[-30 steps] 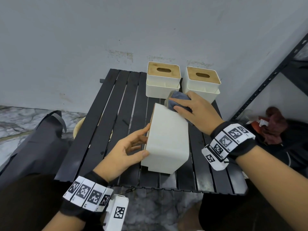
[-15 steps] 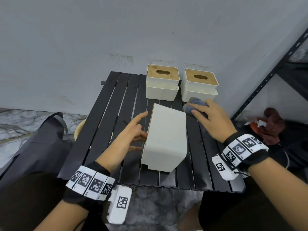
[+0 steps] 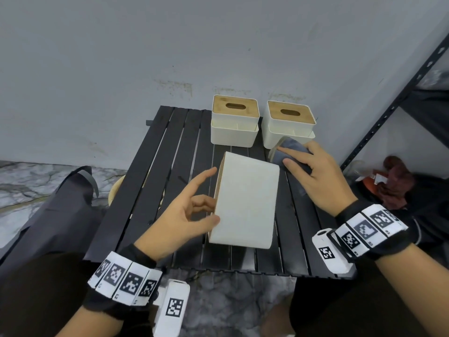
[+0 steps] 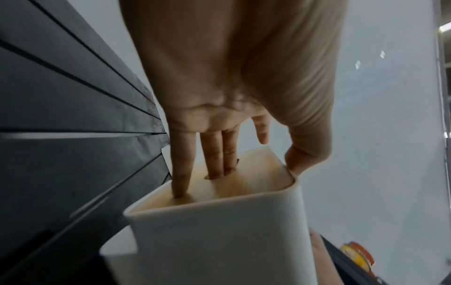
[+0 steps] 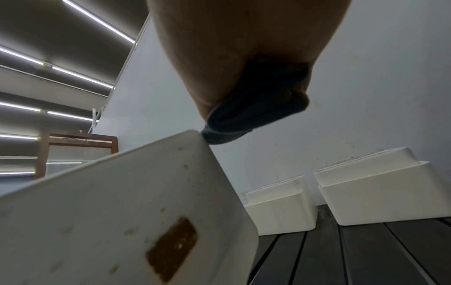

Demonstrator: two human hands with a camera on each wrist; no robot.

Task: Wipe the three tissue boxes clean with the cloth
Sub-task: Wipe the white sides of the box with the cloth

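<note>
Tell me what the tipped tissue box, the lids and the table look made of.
Tipped tissue box: matte white plastic, likely; smooth walls, rounded corners.
Lids: light wood or bamboo; tan with faint grain.
Table: black slats, slight sheen; metal or painted wood, unclear.

There were three tissue boxes on the one tabletop (image 3: pixel 155 190) — an upright box (image 3: pixel 234 127), a second upright box (image 3: pixel 288 132) and a box on its side (image 3: pixel 245 203). There was one cloth (image 3: pixel 292 152), and two hands — a left hand (image 3: pixel 179 215) and a right hand (image 3: pixel 320 178). One black rack (image 3: pixel 388 103) stood by.
</note>
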